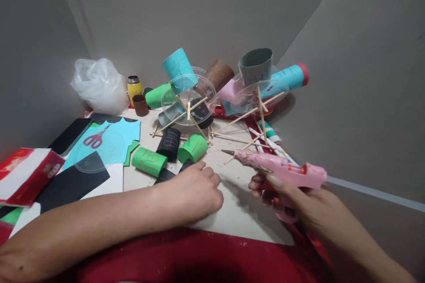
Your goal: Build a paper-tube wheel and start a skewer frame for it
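Note:
My right hand (295,199) is wrapped round a pink hot glue gun (282,166), its nozzle pointing left and a long glue stick trailing from its back. My left hand (199,192) is closed over the white board, and what its curled fingers hold, if anything, is hidden. Beside its knuckles lie dark pieces, partly covered by the hand. Just beyond are a green paper tube (149,161), another green tube (192,148) and a black tube (170,143) with drawn lines. Behind them stands a wheel of clear plastic discs (189,119) and wooden sticks, with coloured paper cups around it.
Scissors (94,140) lie on blue paper (116,135) at the left, near black sheets and a red packet (29,172). A plastic bag (99,84) and a yellow bottle (134,90) stand at the back. Markers (282,152) lie right of the stick frame. Grey walls enclose the table.

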Demonstrator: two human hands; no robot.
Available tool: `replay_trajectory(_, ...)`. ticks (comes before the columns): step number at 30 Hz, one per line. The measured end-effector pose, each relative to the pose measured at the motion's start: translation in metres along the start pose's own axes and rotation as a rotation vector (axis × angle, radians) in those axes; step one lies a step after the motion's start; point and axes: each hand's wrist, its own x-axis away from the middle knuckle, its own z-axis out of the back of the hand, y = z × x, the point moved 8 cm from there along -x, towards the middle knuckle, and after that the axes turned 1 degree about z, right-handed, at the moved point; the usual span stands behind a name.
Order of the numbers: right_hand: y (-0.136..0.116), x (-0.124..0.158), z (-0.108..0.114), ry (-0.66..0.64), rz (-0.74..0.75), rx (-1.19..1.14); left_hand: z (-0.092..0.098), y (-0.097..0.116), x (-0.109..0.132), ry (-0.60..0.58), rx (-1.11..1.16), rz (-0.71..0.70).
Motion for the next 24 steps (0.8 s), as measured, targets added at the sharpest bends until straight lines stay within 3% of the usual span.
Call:
replay_trajectory(4, -0.003, -0.007, -0.019, -0.113, -0.085, -0.019, 0.005, -0.006, 0.004, 0.099, 0.065, -0.014)
replay_trajectory(7, -0.008, -0.016, -0.023, -0.109, -0.082, -0.048, 0.014, -0.022, 0.007, 0.140, 0.174, 0.019)
replay_trajectory(11, -0.003, -0.025, -0.027, -0.084, -0.127, -0.143, 0.023, -0.043, 0.012, 0.152, 0.455, 0.098)
replay_trajectory(14, 0.000, -0.023, -0.030, -0.045, -0.169, -0.194, 0.030, -0.057, 0.018, 0.232, 0.747, 0.152)
replay_trajectory(17, -0.002, -0.014, -0.028, 0.055, -0.215, -0.227, 0.031, -0.079, 0.024, 0.333, 1.002, 0.301)
replay_trajectory(21, -0.001, -0.002, -0.021, 0.137, -0.260, -0.193, 0.018, -0.112, 0.033, 0.451, 1.276, 0.568)
replay_trajectory(24, 0.008, 0.002, -0.022, 0.038, -0.284, -0.068, 0.002, -0.131, 0.042, 0.553, 1.451, 0.762)
